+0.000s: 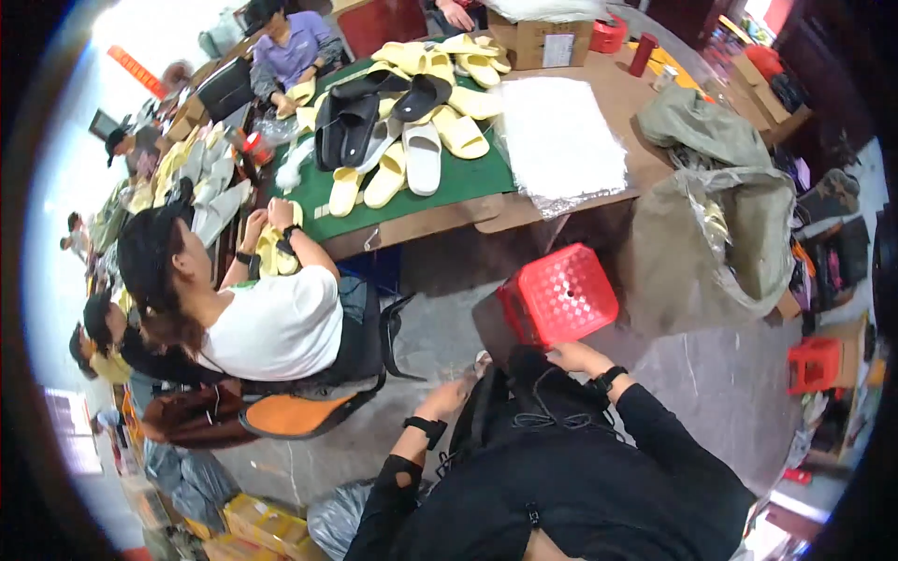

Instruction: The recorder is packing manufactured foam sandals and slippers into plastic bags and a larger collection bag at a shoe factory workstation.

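Observation:
My right hand is at the near edge of a red plastic stool, beside the dark cloth at my waist. Its fingers are bent, and I cannot make out whether they touch the stool or the cloth. Lower and to the left, my left hand hangs beside my dark trousers, its fingers blurred and partly hidden. Both wrists wear black bands. The stool stands in front of me, with a patterned seat that has a small hole in the middle.
Yellow, black and white slippers lie heaped on a green-topped table. Right of them is a stack of white plastic bags. A large grey-green sack stands right of the stool. A seated co-worker in white handles yellow slippers at left.

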The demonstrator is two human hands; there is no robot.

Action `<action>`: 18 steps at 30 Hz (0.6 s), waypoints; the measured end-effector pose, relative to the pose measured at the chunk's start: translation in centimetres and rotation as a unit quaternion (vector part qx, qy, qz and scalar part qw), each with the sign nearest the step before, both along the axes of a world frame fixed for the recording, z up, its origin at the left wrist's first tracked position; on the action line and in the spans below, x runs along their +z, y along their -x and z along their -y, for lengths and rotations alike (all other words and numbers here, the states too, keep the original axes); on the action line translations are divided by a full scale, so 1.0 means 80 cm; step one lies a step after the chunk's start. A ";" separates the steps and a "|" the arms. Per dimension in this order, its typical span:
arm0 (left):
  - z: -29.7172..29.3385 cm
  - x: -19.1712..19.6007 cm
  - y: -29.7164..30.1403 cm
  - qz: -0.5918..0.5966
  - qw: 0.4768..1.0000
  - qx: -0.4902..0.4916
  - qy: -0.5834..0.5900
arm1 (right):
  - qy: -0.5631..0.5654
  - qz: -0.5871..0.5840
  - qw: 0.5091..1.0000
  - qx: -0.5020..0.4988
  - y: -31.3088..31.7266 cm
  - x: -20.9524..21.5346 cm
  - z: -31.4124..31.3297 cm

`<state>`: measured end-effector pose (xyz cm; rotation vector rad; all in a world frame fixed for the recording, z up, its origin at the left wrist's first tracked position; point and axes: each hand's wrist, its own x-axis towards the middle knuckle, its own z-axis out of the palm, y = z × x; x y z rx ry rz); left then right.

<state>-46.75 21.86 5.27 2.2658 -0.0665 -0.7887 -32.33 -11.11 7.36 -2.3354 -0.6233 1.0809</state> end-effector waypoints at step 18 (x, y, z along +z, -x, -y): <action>-0.030 -0.129 0.088 -0.369 0.927 0.058 0.015 | 0.227 -0.020 0.949 -0.219 0.021 -0.165 0.069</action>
